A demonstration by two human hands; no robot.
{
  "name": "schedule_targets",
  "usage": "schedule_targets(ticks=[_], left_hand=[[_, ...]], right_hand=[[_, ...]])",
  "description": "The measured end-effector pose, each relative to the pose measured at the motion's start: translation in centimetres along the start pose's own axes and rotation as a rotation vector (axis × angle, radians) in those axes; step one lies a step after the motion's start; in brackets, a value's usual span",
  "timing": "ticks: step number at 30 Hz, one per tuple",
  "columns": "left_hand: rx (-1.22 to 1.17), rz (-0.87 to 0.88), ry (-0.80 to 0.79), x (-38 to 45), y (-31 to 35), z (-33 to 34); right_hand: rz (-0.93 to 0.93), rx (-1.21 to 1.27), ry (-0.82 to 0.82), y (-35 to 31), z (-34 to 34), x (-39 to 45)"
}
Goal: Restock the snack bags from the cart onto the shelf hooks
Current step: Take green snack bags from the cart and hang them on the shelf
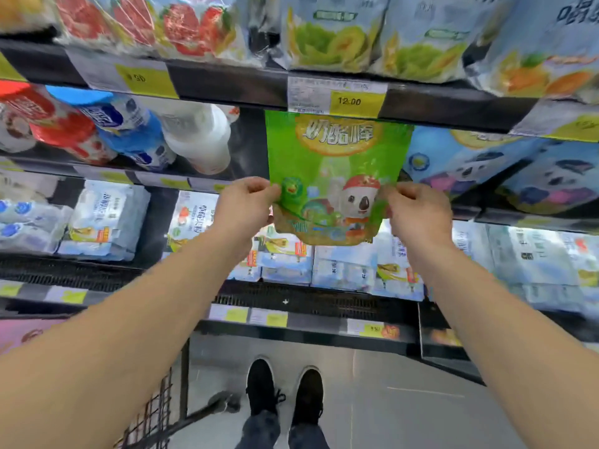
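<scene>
A: What is held at the centre of the frame?

B: A green snack bag (334, 176) is held up there, its top edge tucked just under the black shelf rail (227, 82) where a yellow price tag (355, 102) marked 12.00 is fixed. A cartoon koala in a red cap is printed on its lower half.

A: How is it gripped?

B: It is pinched at both lower side edges. The left hand (243, 205) is clamped on the bag's left edge, fingers curled over the front. The right hand (418, 210) is clamped on the right edge in the same way. Whether the bag is already hung on a hook cannot be told; its top is hidden behind the rail.

A: What is seen around it?

B: Blue bags with a panda print (505, 170) are hung just to the right of it. Bottles with red, blue and white caps (129, 131) are laid at the upper left. White and blue packs (103, 218) are stacked on the lower shelf, behind and below the hands. Pale bags with green fruit pictures (327, 37) are lined along the top.

A: And the cart?

B: A black wire cart (155, 413) is seen at the bottom left of the frame, beside two black shoes (285, 390) on the grey floor.
</scene>
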State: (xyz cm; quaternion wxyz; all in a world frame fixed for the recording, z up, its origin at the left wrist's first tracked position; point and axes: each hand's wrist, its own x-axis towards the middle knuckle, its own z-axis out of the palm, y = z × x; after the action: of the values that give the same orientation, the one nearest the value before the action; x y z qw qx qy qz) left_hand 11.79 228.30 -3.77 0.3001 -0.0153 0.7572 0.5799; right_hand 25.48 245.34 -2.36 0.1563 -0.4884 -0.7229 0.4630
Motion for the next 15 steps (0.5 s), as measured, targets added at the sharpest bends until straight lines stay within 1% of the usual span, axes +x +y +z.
schedule_targets(ticks=[2, 3, 5, 8, 12, 15], left_hand=[[0.065, 0.041, 0.065, 1.5, 0.6, 0.5], [0.061, 0.043, 0.083, 2.0, 0.9, 0.7], [-0.018, 0.065, 0.081, 3.1, 1.7, 1.3], [-0.119, 0.111, 0.072, 4.1, 2.4, 2.1], [-0.135, 0.083, 0.065, 3.3, 0.7, 2.5], [-0.134, 0.034, 0.043, 2.0, -1.1, 2.7]], right_hand=[[-0.011, 0.067, -0.003, -0.4, 0.8, 1.8], [-0.011, 0.106, -0.003, -0.8, 1.1, 2.3], [-0.023, 0.195, 0.008, -1.2, 1.7, 3.6], [-0.084, 0.235, 0.067, -0.7, 2.9, 4.7], [-0.104, 0.307, 0.071, 1.6, 4.3, 3.7], [-0.037, 0.404, 0.046, 2.6, 4.5, 1.8]])
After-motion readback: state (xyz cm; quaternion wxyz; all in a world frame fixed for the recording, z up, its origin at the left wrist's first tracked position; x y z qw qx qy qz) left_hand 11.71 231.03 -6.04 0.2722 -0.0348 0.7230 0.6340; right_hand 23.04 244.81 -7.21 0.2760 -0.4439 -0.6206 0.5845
